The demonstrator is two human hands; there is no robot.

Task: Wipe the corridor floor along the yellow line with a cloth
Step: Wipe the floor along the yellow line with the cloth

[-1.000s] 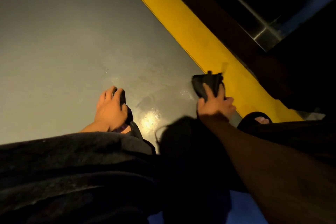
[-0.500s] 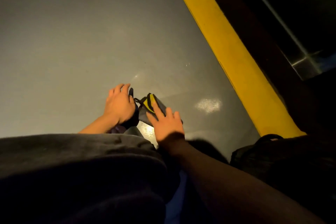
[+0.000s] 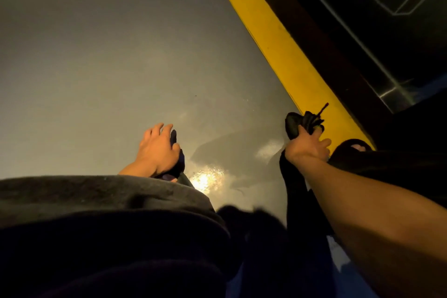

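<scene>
A bunched dark cloth (image 3: 294, 123) lies on the grey corridor floor (image 3: 108, 68), right at the inner edge of the yellow line (image 3: 278, 43). A loose thread of the cloth reaches onto the yellow. My right hand (image 3: 306, 147) holds the cloth from behind, with its fingertips buried in the folds. My left hand (image 3: 157, 150) rests on the floor at centre-left with its fingers spread and nearly straight, beside a dark shape under its palm. It holds nothing.
A wet patch (image 3: 205, 176) shines on the floor between my hands. A dark skirting and glass wall (image 3: 338, 31) run along the far side of the line. A foot in a black slipper (image 3: 355, 146) sits by my right hand. My dark-clothed knees (image 3: 96, 225) fill the bottom.
My right hand swept the cloth from beside my left hand rightward to the edge of the yellow line. The cloth is now bunched. My left hand stayed on the floor.
</scene>
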